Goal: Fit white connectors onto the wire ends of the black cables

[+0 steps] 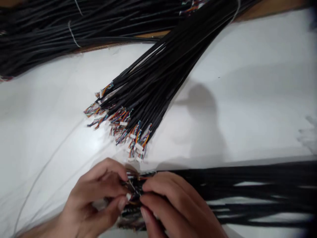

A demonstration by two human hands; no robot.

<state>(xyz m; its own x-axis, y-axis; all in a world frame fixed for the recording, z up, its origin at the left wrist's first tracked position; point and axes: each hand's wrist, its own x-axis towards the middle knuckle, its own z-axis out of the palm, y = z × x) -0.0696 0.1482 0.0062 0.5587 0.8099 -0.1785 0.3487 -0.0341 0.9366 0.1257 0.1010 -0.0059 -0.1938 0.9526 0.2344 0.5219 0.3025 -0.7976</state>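
Note:
My left hand [96,198] is at the bottom centre-left, its thumb and forefinger closed on a small white connector [128,197]. Close beside it on the right, my right hand [175,205] has its fingertips pinched at the thin coloured wires behind that connector. Both hands are over the wire ends of a bundle of black cables [247,178] that runs off to the right edge. What exactly the right fingertips grip is blurred and partly hidden.
A second black cable bundle [168,62] lies diagonally above, its white connectors and coloured wires fanned out. More tied black cables [49,36] rest on cardboard at the top left. A thin pale strand [44,170] curves across the white table [260,99] at left.

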